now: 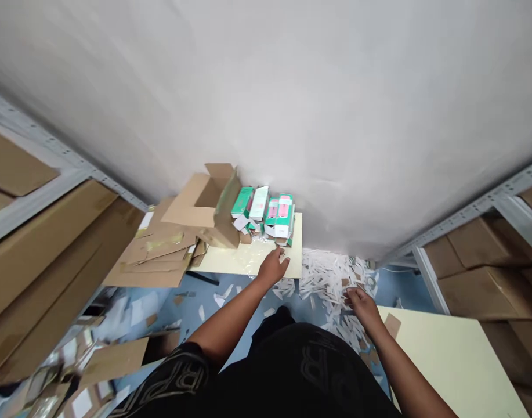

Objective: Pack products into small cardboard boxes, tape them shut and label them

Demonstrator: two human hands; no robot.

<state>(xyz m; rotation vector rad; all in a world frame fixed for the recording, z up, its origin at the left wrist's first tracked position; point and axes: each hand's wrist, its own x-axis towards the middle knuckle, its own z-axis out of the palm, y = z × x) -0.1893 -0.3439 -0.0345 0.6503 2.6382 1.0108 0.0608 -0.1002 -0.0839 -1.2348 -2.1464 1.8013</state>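
My left hand (273,266) reaches forward over the front edge of a small pale-yellow table (231,259), fingers loosely spread and holding nothing. Just beyond it lies a pile of green, white and pink small boxes (266,216) against the wall. My right hand (362,303) hangs lower at the right above a heap of white paper strips (326,283) on the blue floor. Its fingers are curled, and whether they hold anything is not visible.
An open cardboard carton (207,203) and flattened cardboard sheets (155,255) cover the table's left part. Metal shelving with large brown boxes (39,255) lines the left, with more boxes (487,273) on the right. A second pale-yellow tabletop (448,360) stands at lower right. Cardboard scraps (113,360) litter the floor.
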